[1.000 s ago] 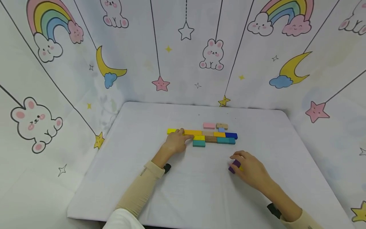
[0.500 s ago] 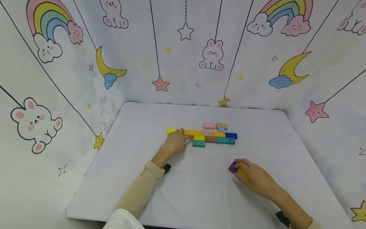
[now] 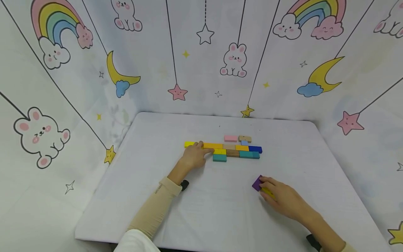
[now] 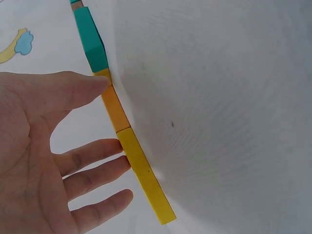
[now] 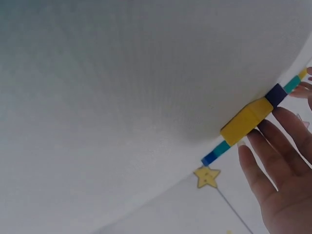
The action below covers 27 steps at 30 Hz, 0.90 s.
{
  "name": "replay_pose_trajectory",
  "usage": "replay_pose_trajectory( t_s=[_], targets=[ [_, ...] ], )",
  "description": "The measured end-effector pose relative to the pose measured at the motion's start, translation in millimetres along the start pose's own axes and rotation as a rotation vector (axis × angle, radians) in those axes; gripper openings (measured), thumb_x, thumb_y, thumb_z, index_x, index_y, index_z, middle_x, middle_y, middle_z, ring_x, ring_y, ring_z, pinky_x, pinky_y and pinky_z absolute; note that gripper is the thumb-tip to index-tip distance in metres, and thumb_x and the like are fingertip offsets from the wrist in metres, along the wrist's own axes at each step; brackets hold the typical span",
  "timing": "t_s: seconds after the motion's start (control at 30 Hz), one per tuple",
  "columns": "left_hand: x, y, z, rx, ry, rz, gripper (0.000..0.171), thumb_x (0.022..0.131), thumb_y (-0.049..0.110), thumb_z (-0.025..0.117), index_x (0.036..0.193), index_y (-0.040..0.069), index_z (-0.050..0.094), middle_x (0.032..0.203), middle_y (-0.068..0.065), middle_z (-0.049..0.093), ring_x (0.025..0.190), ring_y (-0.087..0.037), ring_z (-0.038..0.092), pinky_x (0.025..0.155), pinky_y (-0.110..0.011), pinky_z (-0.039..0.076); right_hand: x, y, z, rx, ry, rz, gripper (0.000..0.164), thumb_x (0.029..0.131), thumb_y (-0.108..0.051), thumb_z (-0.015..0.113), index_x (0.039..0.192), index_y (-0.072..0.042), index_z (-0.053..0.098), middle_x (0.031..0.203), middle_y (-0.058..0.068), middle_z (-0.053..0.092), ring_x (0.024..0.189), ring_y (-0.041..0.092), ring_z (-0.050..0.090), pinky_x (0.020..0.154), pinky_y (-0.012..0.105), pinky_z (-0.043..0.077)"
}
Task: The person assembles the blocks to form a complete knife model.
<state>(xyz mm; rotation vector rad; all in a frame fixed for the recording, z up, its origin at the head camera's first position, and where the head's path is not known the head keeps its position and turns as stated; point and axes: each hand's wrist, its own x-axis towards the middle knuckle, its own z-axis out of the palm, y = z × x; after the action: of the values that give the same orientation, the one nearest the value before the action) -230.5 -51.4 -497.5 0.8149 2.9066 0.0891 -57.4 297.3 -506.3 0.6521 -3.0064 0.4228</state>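
Observation:
The left hand rests at the left part of a layout of colored wooden blocks. Its thumb tip touches the yellow block, and the fingers lie extended against the long yellow block in the left wrist view. Nearer the front right, the right hand has thumb and fingertips around a yellow block, partly hidden by the fingers in the head view. A purple block lies against that yellow block, just left of the fingertips. Teal blocks sit in the layout's front row.
A pink block, a tan block and a small light blue block lie behind the rows. A dark blue block ends the right side. White cloth covers the table; a cartoon-printed curtain stands behind.
The right hand has drawn back toward the front right, its fingertips passing from over the purple block to the yellow one. The left hand has stayed in place.

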Motion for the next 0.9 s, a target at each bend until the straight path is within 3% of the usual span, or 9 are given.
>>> replay_pose_trajectory(
  t_s=[0.3,0.5,0.9],
  targets=[
    [-0.2,1.2,-1.1,0.004,-0.005,-0.007,0.055,0.101,0.017,0.06,0.151,0.041,0.056,0.142,-0.015,0.054,0.109,-0.025,0.054,0.089,-0.039,0.055,1,-6,0,-0.047,0.002,-0.06,0.042,0.095,-0.029,0.078,0.132,-0.01,0.073,0.144,0.014,0.063,0.124,0.035,0.066,0.095,0.049,0.058],
    [-0.5,1.4,-1.2,0.004,-0.005,-0.008,0.055,0.101,0.016,0.06,0.151,0.041,0.056,0.141,-0.015,0.054,0.108,-0.024,0.054,0.089,-0.039,0.055,8,-11,2,-0.089,-0.038,-0.055,0.05,0.095,-0.034,0.078,0.139,-0.014,0.069,0.145,0.013,0.061,0.13,0.036,0.062,0.1,0.054,0.055],
    [-0.5,0.2,-0.5,0.007,-0.005,0.001,0.056,0.101,0.017,0.061,0.151,0.04,0.056,0.142,-0.015,0.054,0.112,-0.025,0.055,0.092,-0.039,0.055,25,-22,4,-0.146,-0.048,-0.08,0.051,0.094,-0.035,0.078,0.141,-0.014,0.068,0.142,0.013,0.063,0.125,0.036,0.063,0.099,0.057,0.055]
  ],
)
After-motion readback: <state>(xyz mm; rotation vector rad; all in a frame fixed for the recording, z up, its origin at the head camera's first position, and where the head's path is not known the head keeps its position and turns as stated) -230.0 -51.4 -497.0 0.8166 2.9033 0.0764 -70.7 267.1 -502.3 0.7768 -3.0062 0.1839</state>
